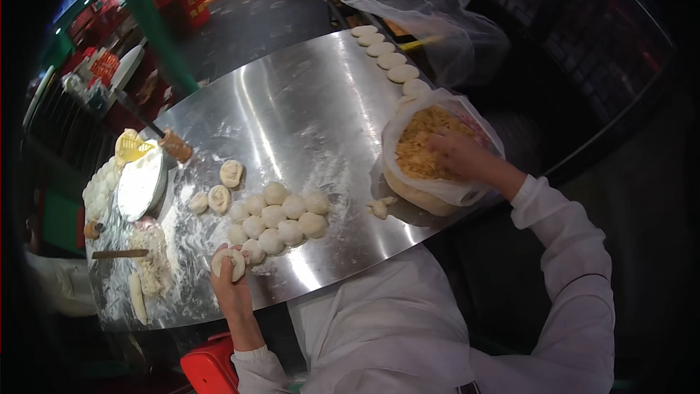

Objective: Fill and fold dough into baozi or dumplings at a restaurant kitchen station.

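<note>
My left hand (234,295) holds a round, cupped piece of dough (229,264) at the table's near edge. Just beyond it sit several floured dough balls (272,216), packed side by side in rows. Over on the right, my right hand (456,154) reaches into a plastic-lined tub (424,202). Its fingertips are down in a yellowish shredded filling (418,139), so their grip is hidden. Some pink filling (476,128) shows at the tub's far right side. A small scrap of dough (381,207) lies left of the tub.
Flattened dough rounds (390,60) line the far right edge of the steel table (295,98). Flour in a white basin (141,186), a wooden-handled tool (176,145), loose dough pieces (220,198) and a wooden stick (120,254) occupy the left. Clear plastic sheeting (421,0) covers trays beyond.
</note>
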Demonstrator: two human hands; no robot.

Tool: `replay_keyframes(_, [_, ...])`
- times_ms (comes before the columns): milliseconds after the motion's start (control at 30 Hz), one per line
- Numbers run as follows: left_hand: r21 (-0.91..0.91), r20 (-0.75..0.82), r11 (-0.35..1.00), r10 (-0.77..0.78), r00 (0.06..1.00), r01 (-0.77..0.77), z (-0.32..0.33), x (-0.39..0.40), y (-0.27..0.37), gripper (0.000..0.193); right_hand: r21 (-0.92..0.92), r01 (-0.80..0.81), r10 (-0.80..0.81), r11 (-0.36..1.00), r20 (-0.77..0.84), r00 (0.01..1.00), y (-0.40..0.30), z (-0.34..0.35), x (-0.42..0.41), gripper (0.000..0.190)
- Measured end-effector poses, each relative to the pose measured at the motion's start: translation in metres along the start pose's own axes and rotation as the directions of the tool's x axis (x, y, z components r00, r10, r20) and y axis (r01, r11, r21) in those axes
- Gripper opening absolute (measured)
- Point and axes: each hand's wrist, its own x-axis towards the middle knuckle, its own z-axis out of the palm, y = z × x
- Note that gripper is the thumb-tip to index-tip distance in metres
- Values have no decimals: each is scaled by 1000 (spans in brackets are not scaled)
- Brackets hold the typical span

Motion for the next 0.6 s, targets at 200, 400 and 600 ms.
replay_keyframes(200, [106, 502, 967, -254, 827, 232, 167, -8, -4, 53, -69, -98, 88, 993, -143, 986, 23, -36, -14, 39])
replay_keyframes(400, [205, 735, 879, -429, 525, 431, 295, -9, -43, 43, -180, -128, 123, 975, -37, 992, 3, -18, -13, 41])
replay_keyframes(600, [274, 739, 819, -515, 435, 504, 350, -9, -87, 39, 27, -146, 148, 989, -133, 980, 22, -9, -23, 30])
